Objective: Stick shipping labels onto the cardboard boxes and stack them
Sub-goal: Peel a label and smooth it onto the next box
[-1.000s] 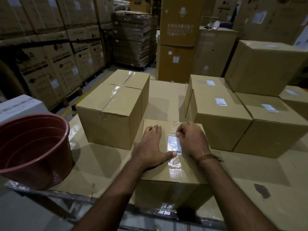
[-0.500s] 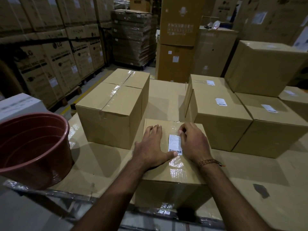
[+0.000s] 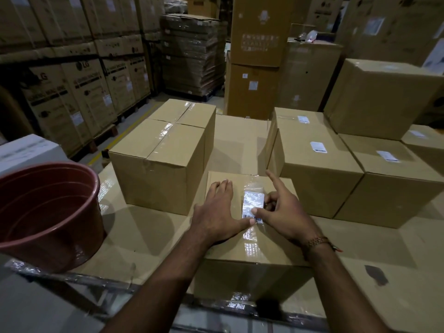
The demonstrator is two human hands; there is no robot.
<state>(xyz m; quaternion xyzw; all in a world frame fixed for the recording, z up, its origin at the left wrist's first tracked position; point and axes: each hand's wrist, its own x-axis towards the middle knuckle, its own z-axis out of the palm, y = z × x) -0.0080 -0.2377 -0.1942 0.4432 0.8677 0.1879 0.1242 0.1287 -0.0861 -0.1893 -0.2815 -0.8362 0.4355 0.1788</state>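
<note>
A small taped cardboard box (image 3: 252,277) lies at the near edge of the work surface, with a white barcode label (image 3: 252,201) on its top. My left hand (image 3: 216,212) lies flat on the box top left of the label, its thumb tip at the label's lower edge. My right hand (image 3: 286,217) is to the right of the label. Its thumb presses the label's lower part, its index finger points up and away, and the other fingers are curled beside the label. A larger box without a label (image 3: 168,162) stands behind on the left.
Two labelled boxes (image 3: 319,169) (image 3: 394,186) stand side by side at the right, with a bigger box (image 3: 382,97) stacked behind them. A red-brown plastic bucket (image 3: 48,212) sits at the left edge. The surface (image 3: 144,236) is cardboard-covered. Tall warehouse cartons fill the background.
My right hand has slid down the label, from its top right corner to its lower edge, and the index finger has lifted. My left hand has stayed flat on the box.
</note>
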